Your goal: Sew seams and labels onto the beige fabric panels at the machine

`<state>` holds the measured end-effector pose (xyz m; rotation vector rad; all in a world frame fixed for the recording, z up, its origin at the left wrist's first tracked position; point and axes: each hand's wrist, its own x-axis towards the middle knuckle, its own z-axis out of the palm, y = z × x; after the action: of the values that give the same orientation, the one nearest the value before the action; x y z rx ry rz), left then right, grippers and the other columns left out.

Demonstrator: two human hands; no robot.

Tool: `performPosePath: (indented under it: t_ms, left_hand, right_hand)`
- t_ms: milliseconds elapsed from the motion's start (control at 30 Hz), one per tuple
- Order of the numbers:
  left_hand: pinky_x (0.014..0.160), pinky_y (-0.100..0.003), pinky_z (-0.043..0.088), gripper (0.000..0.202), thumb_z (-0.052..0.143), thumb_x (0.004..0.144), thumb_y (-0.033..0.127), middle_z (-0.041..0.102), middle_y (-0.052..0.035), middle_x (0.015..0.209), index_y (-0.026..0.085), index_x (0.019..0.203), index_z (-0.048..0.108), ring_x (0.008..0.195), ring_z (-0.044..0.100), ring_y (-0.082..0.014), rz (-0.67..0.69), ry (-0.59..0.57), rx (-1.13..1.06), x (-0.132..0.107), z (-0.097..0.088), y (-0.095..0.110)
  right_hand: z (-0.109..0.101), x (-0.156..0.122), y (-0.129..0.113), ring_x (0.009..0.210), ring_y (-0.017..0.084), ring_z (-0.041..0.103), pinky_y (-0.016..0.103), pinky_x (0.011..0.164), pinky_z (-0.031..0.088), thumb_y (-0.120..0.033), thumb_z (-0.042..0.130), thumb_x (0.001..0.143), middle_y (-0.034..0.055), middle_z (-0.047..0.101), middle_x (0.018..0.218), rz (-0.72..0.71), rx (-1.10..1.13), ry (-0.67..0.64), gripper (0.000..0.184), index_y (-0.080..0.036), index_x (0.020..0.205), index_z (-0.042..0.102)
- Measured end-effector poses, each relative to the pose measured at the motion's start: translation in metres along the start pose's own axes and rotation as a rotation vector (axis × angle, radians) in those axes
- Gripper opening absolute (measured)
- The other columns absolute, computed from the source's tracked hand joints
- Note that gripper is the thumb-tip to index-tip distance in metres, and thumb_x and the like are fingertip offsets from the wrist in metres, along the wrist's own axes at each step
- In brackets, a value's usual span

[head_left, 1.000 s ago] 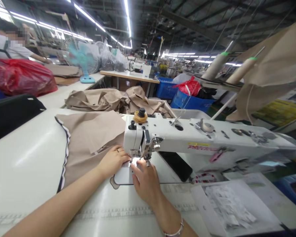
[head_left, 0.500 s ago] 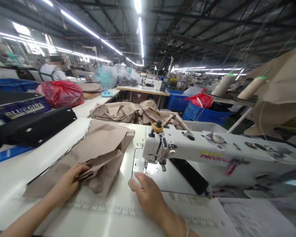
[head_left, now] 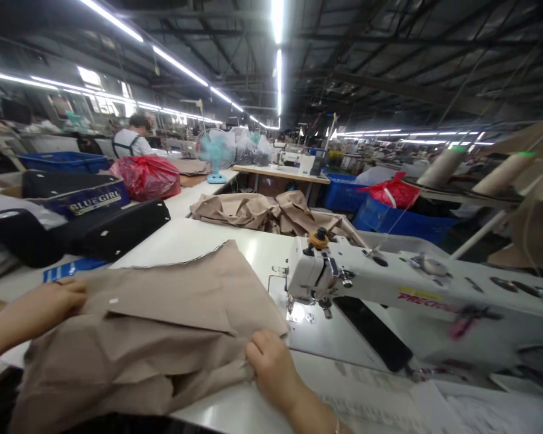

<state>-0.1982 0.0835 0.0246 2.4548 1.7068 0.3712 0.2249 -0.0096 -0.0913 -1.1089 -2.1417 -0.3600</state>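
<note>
"Where was the brown cloth [head_left: 176,295]?"

"It lay on the white table [head_left: 266,253], to the left of the sewing machine [head_left: 371,277]. The near part seemed to spill over the table's edge. The right corner came just beside the metal plate [head_left: 319,339], but I couldn't tell if they touched."

"How did the 2 hands hold it?"

"The left hand [head_left: 63,298] had its fingers bent down tight over the left side. The right hand [head_left: 271,367] pinched the right edge, with hardly any gap. Some fingertips were hidden."

"What looked like the best way to do that?"

"I thought a soft, even pull from 2 sides was best, so the wrinkles in front came out. A hard tug might have stretched it. The top flap had to stay flat, too."

"And the table?"

"Shiny, with ruler marks [head_left: 371,404] near the front. A black phone [head_left: 375,334] lay by the machine."

"What about the room?"

"Big, with bright lights [head_left: 278,78]. A heap of brown cloth [head_left: 235,208] sat behind the table. Farther back were a blue fan [head_left: 216,150], a red bag [head_left: 147,178] and a person [head_left: 133,141] in white. 2 thread cones [head_left: 443,166] stood on the right."
</note>
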Motion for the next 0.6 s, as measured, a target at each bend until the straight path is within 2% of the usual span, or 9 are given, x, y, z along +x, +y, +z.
performPosePath:
  t_ms: [67, 100, 200, 233, 300, 367, 433, 500, 600]
  left_hand:
    - [0.067, -0.025, 0.046, 0.012, 0.052, 0.054, 0.018, 0.068, -0.0011, 0.07, 0.021, 0.051, 0.063, 0.077, 0.059, -0.022, -0.082, -0.068, 0.292, 0.014, -0.02, 0.006]
    - [0.074, -0.03, 0.047, 0.021, 0.048, 0.06, 0.017, 0.069, -0.0024, 0.086, 0.02, 0.065, 0.068, 0.088, 0.058, -0.0242, -0.096, -0.075, 0.383, 0.02, -0.027, 0.021]
    - [0.088, -0.039, 0.043, 0.04, 0.036, 0.075, 0.012, 0.058, -0.004, 0.121, 0.019, 0.103, 0.064, 0.106, 0.052, -0.022, 0.039, -0.039, 0.329, 0.03, -0.023, 0.102]
    - [0.092, -0.038, 0.041, 0.041, 0.034, 0.078, 0.012, 0.056, -0.0039, 0.123, 0.021, 0.106, 0.063, 0.107, 0.052, -0.0203, 0.127, -0.032, 0.259, 0.03, -0.012, 0.136]
    - [0.092, -0.032, 0.042, 0.041, 0.032, 0.083, 0.013, 0.057, -0.0017, 0.122, 0.026, 0.109, 0.061, 0.106, 0.055, -0.0166, 0.348, -0.202, 0.109, 0.028, 0.022, 0.198]
    - [0.096, -0.035, 0.04, 0.039, 0.04, 0.083, 0.017, 0.053, -0.0055, 0.129, 0.024, 0.117, 0.056, 0.113, 0.051, -0.0209, 0.45, -0.314, 0.063, 0.026, 0.067, 0.239]
    - [0.103, -0.049, 0.03, 0.047, 0.048, 0.081, 0.027, 0.041, -0.0092, 0.139, 0.022, 0.128, 0.046, 0.126, 0.037, -0.0297, 0.454, -0.365, 0.039, 0.026, 0.108, 0.255]
    - [0.104, -0.06, 0.019, 0.054, 0.049, 0.082, 0.038, 0.031, -0.0084, 0.144, 0.025, 0.133, 0.038, 0.131, 0.026, -0.0336, 0.462, -0.383, 0.0, 0.026, 0.136, 0.253]
    - [0.104, -0.062, 0.013, 0.052, 0.045, 0.084, 0.043, 0.029, -0.0058, 0.145, 0.03, 0.134, 0.037, 0.133, 0.021, -0.033, 0.471, -0.39, -0.062, 0.026, 0.149, 0.241]
  right_hand:
    - [-0.007, -0.007, -0.013, 0.061, 0.016, 0.046, 0.027, 0.054, 0.037, -0.002, 0.045, 0.07, 0.0016, 0.053, 0.066, 0.044, 0.044, -0.022, 0.019, -0.02, 0.065, 0.049]
    - [-0.011, -0.008, -0.018, 0.064, 0.017, 0.047, 0.028, 0.056, 0.039, -0.003, 0.046, 0.069, 0.0025, 0.054, 0.069, 0.083, 0.086, -0.048, 0.017, -0.019, 0.069, 0.05]
    - [-0.018, -0.008, -0.03, 0.072, 0.018, 0.049, 0.027, 0.06, 0.044, -0.007, 0.047, 0.069, 0.0046, 0.055, 0.076, 0.13, 0.237, -0.094, 0.014, -0.019, 0.075, 0.052]
    - [-0.018, -0.009, -0.034, 0.074, 0.018, 0.05, 0.027, 0.062, 0.045, -0.008, 0.046, 0.071, 0.0045, 0.056, 0.075, 0.09, 0.263, -0.065, 0.012, -0.019, 0.072, 0.052]
    - [-0.016, -0.018, -0.042, 0.076, 0.017, 0.052, 0.028, 0.07, 0.046, -0.008, 0.041, 0.078, 0.0031, 0.056, 0.069, -0.017, 0.246, 0.056, 0.019, -0.019, 0.067, 0.051]
    - [-0.014, -0.032, -0.046, 0.075, 0.015, 0.053, 0.031, 0.08, 0.044, -0.01, 0.037, 0.085, 0.001, 0.056, 0.063, -0.08, 0.197, 0.172, 0.026, -0.02, 0.065, 0.052]
    - [-0.018, -0.05, -0.045, 0.067, 0.014, 0.053, 0.029, 0.074, 0.044, -0.01, 0.037, 0.086, -0.0011, 0.055, 0.058, -0.079, 0.183, 0.191, 0.028, -0.02, 0.065, 0.052]
    - [-0.032, -0.064, -0.036, 0.056, 0.013, 0.047, 0.025, 0.058, 0.04, -0.01, 0.037, 0.084, -0.0017, 0.051, 0.054, -0.054, 0.183, 0.13, 0.027, -0.02, 0.063, 0.051]
    - [-0.056, -0.068, -0.016, 0.059, 0.016, 0.045, 0.028, 0.053, 0.036, -0.011, 0.04, 0.079, 0.0017, 0.053, 0.062, 0.141, 0.108, -0.082, 0.02, -0.02, 0.073, 0.057]
